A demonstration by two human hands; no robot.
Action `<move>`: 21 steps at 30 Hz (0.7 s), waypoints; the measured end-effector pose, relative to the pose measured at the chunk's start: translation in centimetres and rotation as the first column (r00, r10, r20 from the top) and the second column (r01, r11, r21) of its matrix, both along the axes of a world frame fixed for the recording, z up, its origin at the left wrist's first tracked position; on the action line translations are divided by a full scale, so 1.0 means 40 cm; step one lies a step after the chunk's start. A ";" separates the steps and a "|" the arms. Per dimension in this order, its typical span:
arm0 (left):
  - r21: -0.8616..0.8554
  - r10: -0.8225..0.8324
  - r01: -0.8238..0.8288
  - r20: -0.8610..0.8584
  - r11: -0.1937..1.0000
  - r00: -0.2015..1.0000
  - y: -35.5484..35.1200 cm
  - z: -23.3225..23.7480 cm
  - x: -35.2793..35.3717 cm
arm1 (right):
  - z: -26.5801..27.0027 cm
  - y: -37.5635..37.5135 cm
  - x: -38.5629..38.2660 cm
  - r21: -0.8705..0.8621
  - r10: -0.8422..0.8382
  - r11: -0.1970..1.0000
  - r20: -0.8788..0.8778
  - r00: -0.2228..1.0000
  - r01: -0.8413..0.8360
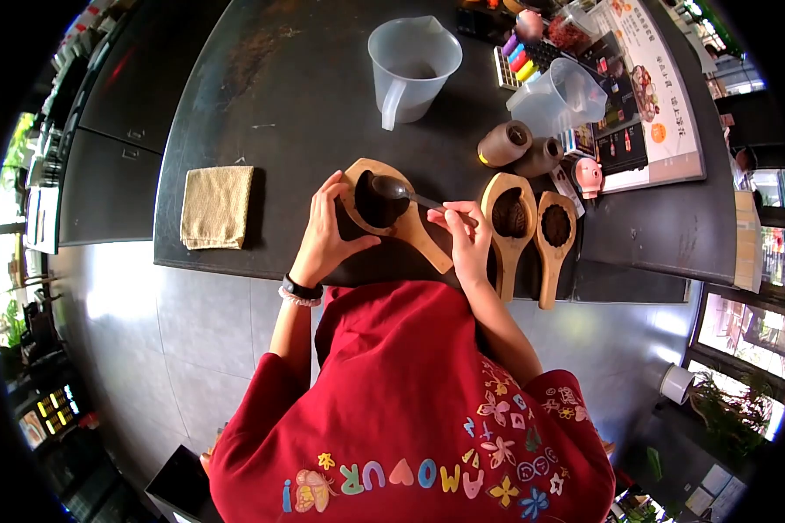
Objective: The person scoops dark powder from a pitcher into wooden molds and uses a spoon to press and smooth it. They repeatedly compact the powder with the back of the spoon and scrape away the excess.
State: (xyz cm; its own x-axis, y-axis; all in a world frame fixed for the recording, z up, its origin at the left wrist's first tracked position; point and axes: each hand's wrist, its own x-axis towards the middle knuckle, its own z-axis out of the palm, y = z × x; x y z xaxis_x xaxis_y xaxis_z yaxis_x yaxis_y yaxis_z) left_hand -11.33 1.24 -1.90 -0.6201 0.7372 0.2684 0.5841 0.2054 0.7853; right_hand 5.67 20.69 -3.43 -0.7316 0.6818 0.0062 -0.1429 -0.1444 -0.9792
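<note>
Left hand spread against wooden mold on table; right hand pinching spoon over dark filling. Middle mold and end mold already hold dark stuff; spoon work on first looks unfinished.

This looks like the work counter of a small food or drink shop. Beyond the right hand, a printed menu sheet with food photos and Chinese writing lies on the dark counter, near colored markers and a pink pig figure. Ahead of both hands stands a plastic measuring jug. Well off past the left hand are dark cabinets.
</note>
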 end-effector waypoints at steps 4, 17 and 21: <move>-0.018 0.013 -0.013 -0.014 1.000 1.000 0.004 -0.005 0.006 | 0.001 0.005 -0.002 0.041 0.019 0.999 0.008 1.000 -0.019; -0.014 0.044 -0.044 -0.006 0.999 0.999 0.008 -0.014 0.009 | -0.011 0.027 -0.038 -0.053 0.091 0.994 -0.045 0.995 -0.094; -0.025 0.050 -0.051 -0.017 0.998 0.999 0.010 -0.012 0.011 | -0.022 0.023 -0.029 -0.001 0.091 0.996 -0.033 0.995 -0.091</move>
